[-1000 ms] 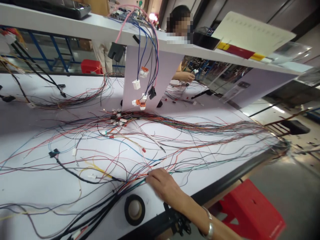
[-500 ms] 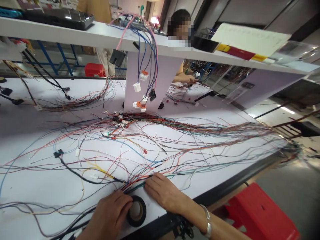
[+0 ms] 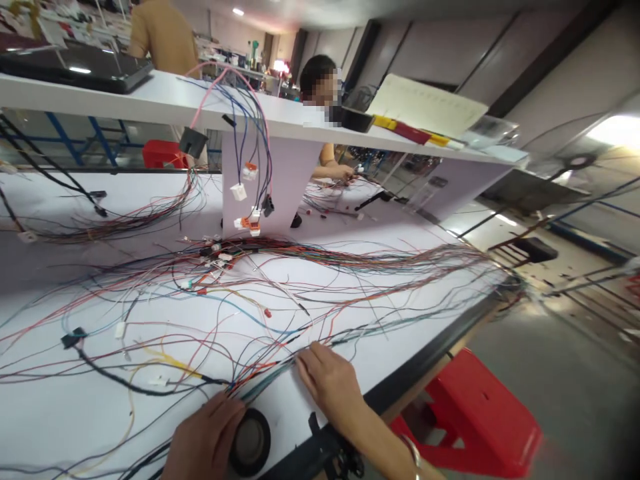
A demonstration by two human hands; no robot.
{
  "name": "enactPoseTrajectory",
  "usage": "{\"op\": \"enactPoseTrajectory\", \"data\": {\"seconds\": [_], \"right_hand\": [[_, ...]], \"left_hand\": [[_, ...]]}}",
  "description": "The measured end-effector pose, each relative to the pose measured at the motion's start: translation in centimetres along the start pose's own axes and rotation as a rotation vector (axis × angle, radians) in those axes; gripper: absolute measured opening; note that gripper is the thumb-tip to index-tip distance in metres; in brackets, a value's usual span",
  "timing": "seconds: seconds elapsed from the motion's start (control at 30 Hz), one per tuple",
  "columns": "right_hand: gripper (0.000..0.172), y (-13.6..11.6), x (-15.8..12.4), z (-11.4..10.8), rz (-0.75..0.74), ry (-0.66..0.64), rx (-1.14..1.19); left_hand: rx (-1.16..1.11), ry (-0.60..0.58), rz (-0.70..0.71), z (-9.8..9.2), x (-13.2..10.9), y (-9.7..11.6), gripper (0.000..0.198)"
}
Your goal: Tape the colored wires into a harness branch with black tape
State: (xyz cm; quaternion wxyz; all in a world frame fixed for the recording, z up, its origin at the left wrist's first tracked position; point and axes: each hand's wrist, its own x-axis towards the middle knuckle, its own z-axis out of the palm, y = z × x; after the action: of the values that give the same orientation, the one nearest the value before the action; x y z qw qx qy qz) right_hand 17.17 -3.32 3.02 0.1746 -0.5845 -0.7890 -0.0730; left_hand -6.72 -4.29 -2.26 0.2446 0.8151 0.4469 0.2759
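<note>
My left hand [image 3: 206, 437] is closed at the near end of a wire bundle [image 3: 265, 380], where several coloured wires run together. Its fingertips are partly hidden. A roll of black tape [image 3: 250, 441] lies right against the thumb side of that hand. Farther right along the same bundle, my right hand [image 3: 330, 383] has its fingers bent down and closed on the green and dark wires. A yellow wire branch [image 3: 175, 362] and a black sleeved branch with a black connector [image 3: 74, 338] fan out to the left of my hands.
A long wire bundle [image 3: 350, 257] crosses the white table behind. Connectors hang from a raised shelf [image 3: 165, 93]. A red stool [image 3: 470, 413] stands beyond the table's dark front edge [image 3: 400, 393]. A co-worker's hands [image 3: 345, 175] work behind the shelf; another person stands farther back.
The view has swung, shifting the scene left and slightly down. My right hand has moved right along the wires, away from my left hand. The tape roll stays beside the left hand.
</note>
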Motion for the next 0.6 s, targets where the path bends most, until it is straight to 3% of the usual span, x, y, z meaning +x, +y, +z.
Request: {"op": "enactPoseTrajectory", "data": {"seconds": [0.1,0.2,0.27,0.33,0.4,0.43,0.47,0.5,0.6], "right_hand": [[0.016,-2.0,-2.0,0.4,-0.037,0.124,0.222],[0.032,-5.0,-2.9,0.3,-0.129,0.2,0.624],[0.039,-5.7,-2.1,-0.3,0.081,0.254,0.977],[0.036,-4.8,-0.6,-1.2,0.492,0.385,1.329],[0.03,-2.9,0.9,-2.1,0.836,0.588,1.541],[0.029,-2.1,1.4,-2.5,0.918,0.655,1.563],[0.029,-1.6,1.6,-2.8,0.933,0.632,1.555],[0.03,-1.4,1.5,-3.1,0.876,0.506,1.522],[0.037,-2.4,-0.2,-4.3,0.452,-0.175,1.349]], "left_hand": [[0.0,-0.03,-0.014,0.1,0.0,-0.4,0.023],[0.043,-0.079,-0.054,0.1,0.1,-0.2,0.025],[0.053,-0.093,-0.071,0.1,0.1,0.1,0.028],[0.039,-0.088,-0.071,0.1,0.0,0.2,0.029],[0.032,-0.082,-0.062,0.0,0.0,0.2,0.03],[0.036,-0.085,-0.058,0.0,0.0,0.2,0.03],[0.045,-0.094,-0.056,-0.1,0.1,0.1,0.03],[0.058,-0.11,-0.059,-0.1,0.1,0.0,0.03],[0.089,-0.161,-0.055,-0.2,0.4,0.0,0.03]]}}
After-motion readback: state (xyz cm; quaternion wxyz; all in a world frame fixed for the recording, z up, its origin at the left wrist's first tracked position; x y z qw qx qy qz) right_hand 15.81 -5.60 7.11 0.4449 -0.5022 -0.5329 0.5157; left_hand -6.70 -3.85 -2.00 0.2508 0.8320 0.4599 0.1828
